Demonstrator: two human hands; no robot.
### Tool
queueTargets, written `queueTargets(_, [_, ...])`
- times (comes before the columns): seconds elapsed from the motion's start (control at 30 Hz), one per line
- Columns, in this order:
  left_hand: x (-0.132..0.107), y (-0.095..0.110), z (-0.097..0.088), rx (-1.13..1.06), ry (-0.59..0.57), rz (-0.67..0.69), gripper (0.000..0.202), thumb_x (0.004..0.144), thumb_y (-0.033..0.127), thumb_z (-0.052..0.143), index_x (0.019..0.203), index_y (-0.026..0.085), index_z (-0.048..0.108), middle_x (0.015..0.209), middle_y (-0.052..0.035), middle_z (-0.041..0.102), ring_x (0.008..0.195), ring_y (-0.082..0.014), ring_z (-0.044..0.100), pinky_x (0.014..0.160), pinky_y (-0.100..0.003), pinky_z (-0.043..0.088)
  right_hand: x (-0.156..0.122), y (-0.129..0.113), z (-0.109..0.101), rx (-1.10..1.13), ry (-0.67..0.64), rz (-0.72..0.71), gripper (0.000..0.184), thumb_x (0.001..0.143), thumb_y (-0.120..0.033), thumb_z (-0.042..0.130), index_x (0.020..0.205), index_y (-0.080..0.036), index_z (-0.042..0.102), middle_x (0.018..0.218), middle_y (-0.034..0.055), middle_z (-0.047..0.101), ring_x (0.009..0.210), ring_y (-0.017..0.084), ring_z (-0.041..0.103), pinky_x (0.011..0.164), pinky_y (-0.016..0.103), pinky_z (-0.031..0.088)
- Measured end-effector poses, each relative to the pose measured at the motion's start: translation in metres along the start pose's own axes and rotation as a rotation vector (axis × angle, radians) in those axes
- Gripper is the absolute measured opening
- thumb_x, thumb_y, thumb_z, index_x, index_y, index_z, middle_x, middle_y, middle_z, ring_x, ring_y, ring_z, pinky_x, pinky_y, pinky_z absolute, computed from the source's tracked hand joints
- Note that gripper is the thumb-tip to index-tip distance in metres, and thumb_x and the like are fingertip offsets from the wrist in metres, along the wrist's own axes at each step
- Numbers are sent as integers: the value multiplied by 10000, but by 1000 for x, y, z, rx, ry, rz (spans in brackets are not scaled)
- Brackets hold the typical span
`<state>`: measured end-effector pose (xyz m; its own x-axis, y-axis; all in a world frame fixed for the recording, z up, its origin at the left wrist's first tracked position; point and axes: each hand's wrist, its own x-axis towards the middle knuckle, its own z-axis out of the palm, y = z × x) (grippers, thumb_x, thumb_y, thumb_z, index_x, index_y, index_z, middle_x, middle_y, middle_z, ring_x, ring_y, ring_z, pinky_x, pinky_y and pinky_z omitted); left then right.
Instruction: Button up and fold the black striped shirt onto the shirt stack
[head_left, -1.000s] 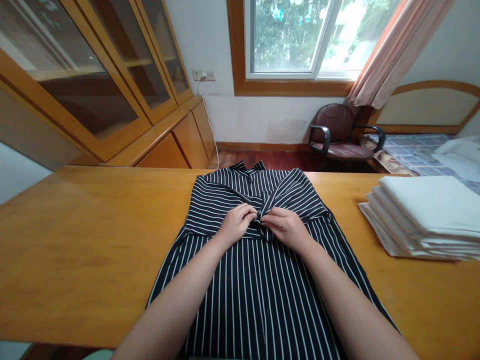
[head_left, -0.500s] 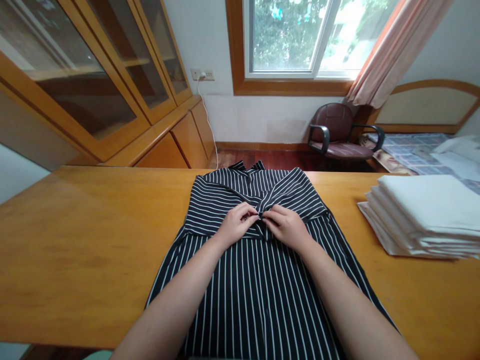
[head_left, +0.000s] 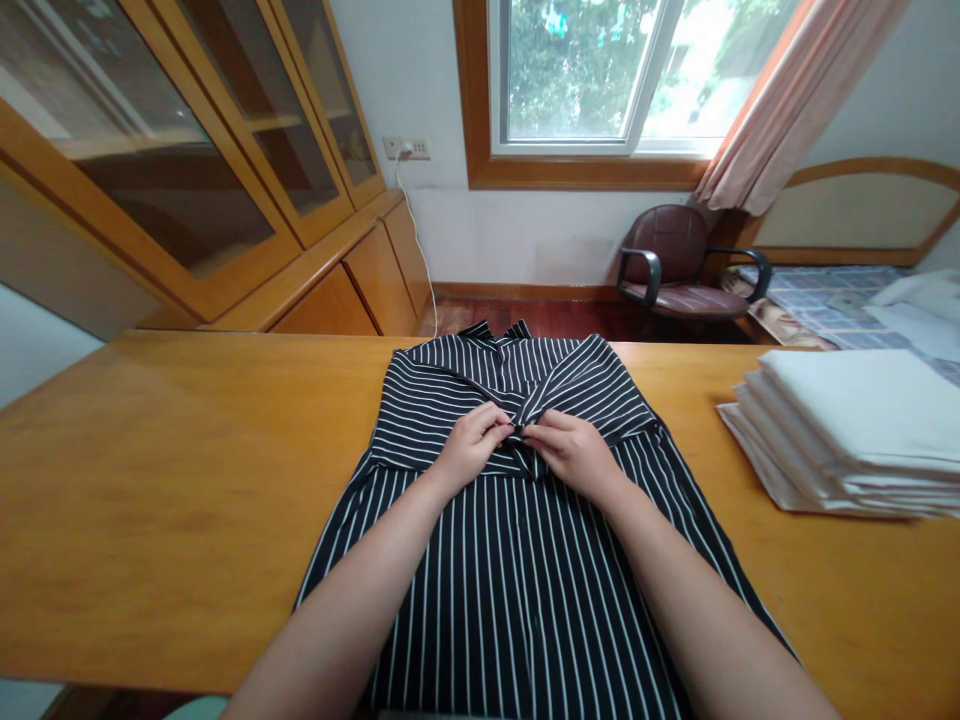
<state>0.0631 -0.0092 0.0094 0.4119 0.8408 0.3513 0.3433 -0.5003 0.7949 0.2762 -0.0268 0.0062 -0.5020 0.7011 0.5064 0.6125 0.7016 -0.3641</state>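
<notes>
A black shirt with thin white stripes lies flat along the wooden table, collar at the far end and both sleeves folded across the chest. My left hand and my right hand meet at the shirt's middle where the sleeves cross. Both hands have their fingers curled and pinch the striped fabric between fingertips. What exactly sits between the fingertips is too small to make out.
A stack of folded white cloth sits on the table at the right. Beyond the table stand a brown office chair, a glass-door wooden cabinet on the left and a window with a pink curtain.
Both hands stay at the same spot on the shirt's chest; only the fingertips shift slightly as they work the fabric.
</notes>
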Motion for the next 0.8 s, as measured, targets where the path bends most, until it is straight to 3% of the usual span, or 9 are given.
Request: queueTargets(0.8, [0,-1,0,-33,-29,-38,190,950,257,525,790,185,599,754,5,536,709,-150,536,689,-267,407,1,0,-3,91,18,-58,197,970,-199,564,994,-187,759,765,29,589,659,126,545,605,232,418])
